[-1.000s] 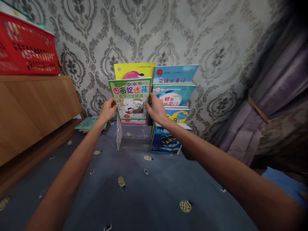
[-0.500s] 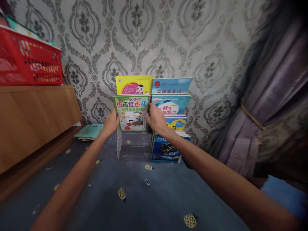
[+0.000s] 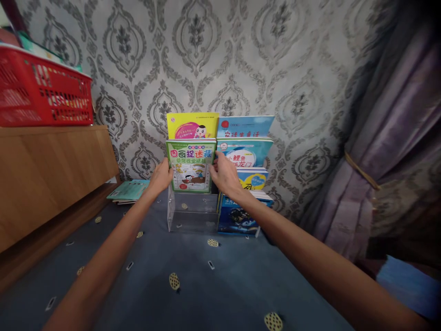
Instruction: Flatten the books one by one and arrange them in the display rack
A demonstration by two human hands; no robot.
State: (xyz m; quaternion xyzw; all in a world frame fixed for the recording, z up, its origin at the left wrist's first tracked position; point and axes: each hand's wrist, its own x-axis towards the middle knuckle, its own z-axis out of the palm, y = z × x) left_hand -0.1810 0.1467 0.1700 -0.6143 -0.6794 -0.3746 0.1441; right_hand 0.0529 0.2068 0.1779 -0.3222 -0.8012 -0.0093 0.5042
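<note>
The person's left hand and right hand grip the green book by its 2 sides. Behind it stands a yellow book.

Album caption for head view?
Left hand and right hand flank a green hide-and-seek picture book on a clear rack.

A closed green picture book stands upright, front cover facing out, in the left column of a clear plastic rack, just before a taller yellow book. Its cover shows large multicoloured Chinese characters above cartoon children.
</note>
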